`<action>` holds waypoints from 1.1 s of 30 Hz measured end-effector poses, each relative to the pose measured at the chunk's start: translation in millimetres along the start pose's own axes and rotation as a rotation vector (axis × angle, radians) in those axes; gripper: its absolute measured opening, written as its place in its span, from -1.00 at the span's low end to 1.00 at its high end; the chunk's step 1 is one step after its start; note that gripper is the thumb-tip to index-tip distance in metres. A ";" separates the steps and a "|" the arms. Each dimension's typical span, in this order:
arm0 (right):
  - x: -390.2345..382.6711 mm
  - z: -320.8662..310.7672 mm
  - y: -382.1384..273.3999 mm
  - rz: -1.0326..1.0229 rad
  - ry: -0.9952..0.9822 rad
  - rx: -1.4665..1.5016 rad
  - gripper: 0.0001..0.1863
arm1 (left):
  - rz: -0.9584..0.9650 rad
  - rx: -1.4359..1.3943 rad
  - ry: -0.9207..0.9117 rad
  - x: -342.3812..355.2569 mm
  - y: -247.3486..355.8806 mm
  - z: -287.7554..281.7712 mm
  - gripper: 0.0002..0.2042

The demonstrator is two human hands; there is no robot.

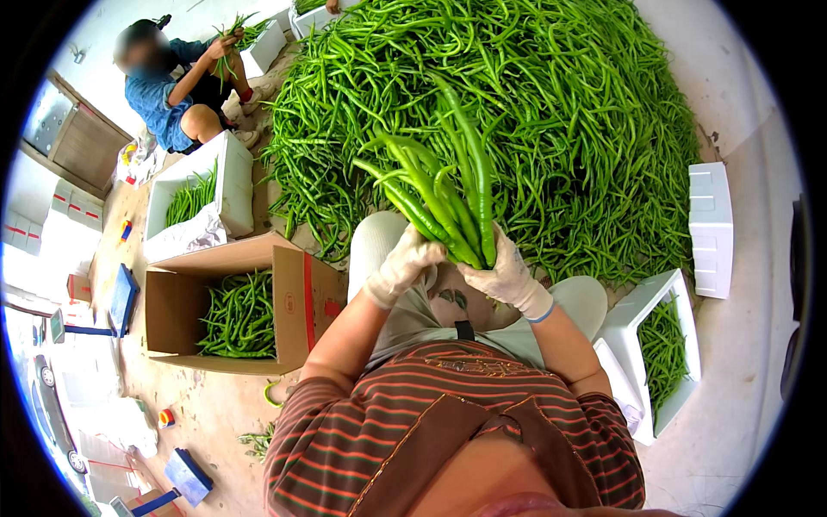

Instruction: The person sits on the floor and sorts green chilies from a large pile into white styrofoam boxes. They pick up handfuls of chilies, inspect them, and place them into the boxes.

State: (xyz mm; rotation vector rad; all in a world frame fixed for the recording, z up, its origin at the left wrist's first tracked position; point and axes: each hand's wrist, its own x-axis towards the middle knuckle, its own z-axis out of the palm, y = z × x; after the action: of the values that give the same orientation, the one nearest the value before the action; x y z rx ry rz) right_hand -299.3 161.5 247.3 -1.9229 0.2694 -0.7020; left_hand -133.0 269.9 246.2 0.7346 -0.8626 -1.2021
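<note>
Between my two gloved hands I hold a bunch of long green chili peppers [441, 194], their stalks pointing up and fanned apart. My left hand [407, 265], in a pale glove, closes on the lower left side of the bunch. Its partner, my right hand [508, 277], grips the lower right side, with the thumb against the peppers. The palms and some fingertips are hidden. Just beyond the bunch rises a large heap of green chili peppers [551, 112], which spreads across the floor in front of my knees.
To my left stand an open cardboard box [164, 302] part filled with peppers and a white foam box [237, 185]. Another foam box [633, 323] with peppers is at my right, near a white lid [711, 231]. A co-worker [164, 95] squats at far left. Blue scales [123, 300] stand left.
</note>
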 end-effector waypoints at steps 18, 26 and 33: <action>-34.0 13.8 -14.8 0.034 0.298 -0.268 -0.73 | 0.152 0.136 0.343 5.6 -3.2 58.2 -0.70; -38.9 -10.2 -24.8 0.305 0.249 0.898 -0.58 | 0.212 0.049 0.336 -16.5 10.5 41.1 -0.64; -57.3 -19.1 -10.2 0.288 -0.189 1.492 -0.65 | 0.158 -0.284 0.264 -25.6 27.2 26.2 -0.49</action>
State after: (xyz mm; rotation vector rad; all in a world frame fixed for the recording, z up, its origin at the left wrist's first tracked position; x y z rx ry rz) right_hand -357.7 179.1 242.0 -0.4877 -0.1139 -0.3063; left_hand -146.3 299.9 277.9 0.5661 -0.5080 -1.0325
